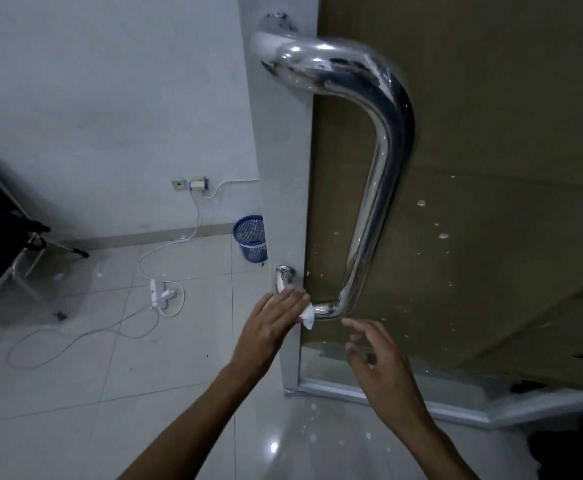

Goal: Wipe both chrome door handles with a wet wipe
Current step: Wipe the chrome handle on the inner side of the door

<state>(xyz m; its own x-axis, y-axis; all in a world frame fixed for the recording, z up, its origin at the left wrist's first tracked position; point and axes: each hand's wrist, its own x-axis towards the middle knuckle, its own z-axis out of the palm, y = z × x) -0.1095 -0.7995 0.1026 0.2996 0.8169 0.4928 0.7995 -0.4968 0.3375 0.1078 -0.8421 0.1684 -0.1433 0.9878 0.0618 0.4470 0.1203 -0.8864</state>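
A large chrome door handle (374, 188) runs down the door's near face, bending at top and bottom into the door edge. A second chrome handle on the far face shows only as stubs at the top (276, 24) and bottom (284, 277). My left hand (272, 327) presses a white wet wipe (308, 319) against the lower bend of the near handle, next to the door edge. My right hand (383, 365) hovers just below that bend with its fingers spread, holding nothing.
The door (284, 174) stands edge-on with brown cardboard (490, 168) behind its glass. A blue mesh bin (250, 242) sits on the tiled floor behind it. White cables and a power strip (156, 294) lie on the floor at left, near a chair frame (23, 268).
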